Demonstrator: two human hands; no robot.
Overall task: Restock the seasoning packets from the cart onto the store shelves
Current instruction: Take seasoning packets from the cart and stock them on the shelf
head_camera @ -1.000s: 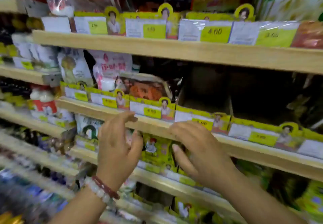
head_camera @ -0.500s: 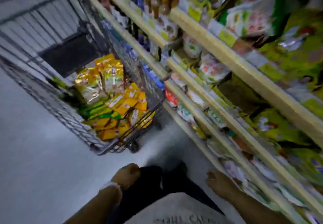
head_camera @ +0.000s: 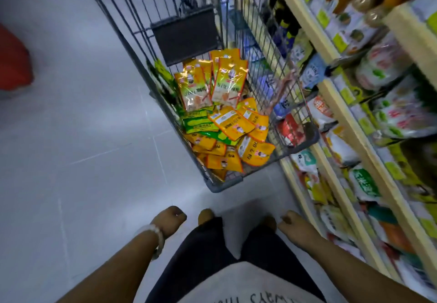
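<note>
The left hand [head_camera: 169, 220], with a bead bracelet at the wrist, hangs low at the person's side with fingers loosely curled, holding nothing. The right hand [head_camera: 294, 222] hangs the same way, just beside the bottom shelf, also holding nothing. The packets [head_camera: 227, 123] lie heaped at the near end of the wire cart [head_camera: 222, 185], which stands ahead of the feet and close against the shelves [head_camera: 350, 123].

The step in hand looks like fetching the next load. It should go best to step closer, reach over the near rim, and take the two upright orange packets on top first, since they stand free of the heap.

Counted: one cart, two hands, roughly a dozen orange packets showing, a few green ones beneath; the exact number is hidden.
</note>
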